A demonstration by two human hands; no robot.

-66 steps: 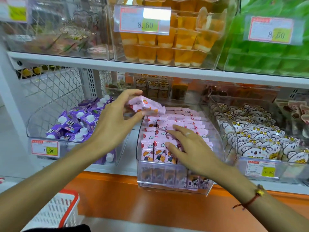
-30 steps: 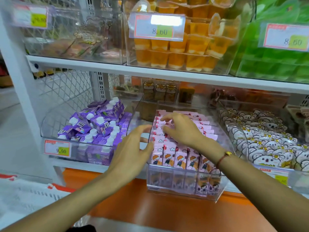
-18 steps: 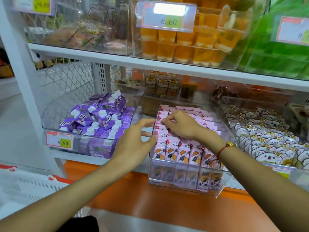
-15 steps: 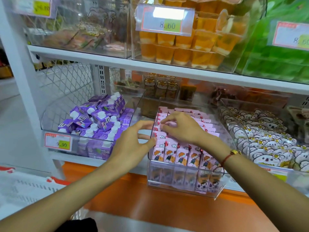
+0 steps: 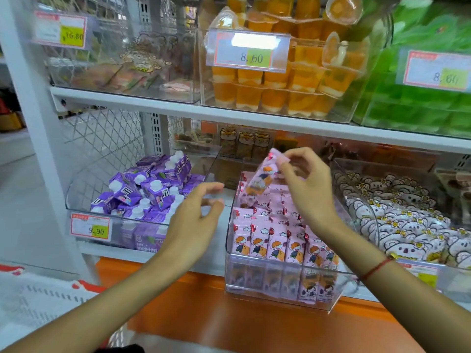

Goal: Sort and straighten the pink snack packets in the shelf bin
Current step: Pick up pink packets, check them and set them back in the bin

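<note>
While the right hand pinches one pink packet by its top edge between thumb and forefinger, lifted clear above the bin, the left hand hovers with fingers loosely spread and apart, gripping nothing.

Count: two hands; one raised packet; six packets visible in the front row of the clear bin; further rows behind, number not determinable. Three price tags read 8.60, 16.80 and 9.90.

Containers:
- Clear bin, at 6 o'clock of the raised packet: upright pink packets in rows.
- Bin at 9 o'clock: purple cartons with white caps, piled loosely.
- Bin at 3 o'clock: white koala-print packets.
- Upper shelf, 12 o'clock: orange jelly cups; at 2 o'clock, green packs.

Change from half a second earlier: the right hand then rested low on the rows, fingertips among the packets; it has since risen with one packet. The left hand has moved away from the bin's left wall toward 9 o'clock.

A red cord bracelet sits on the right wrist.
</note>
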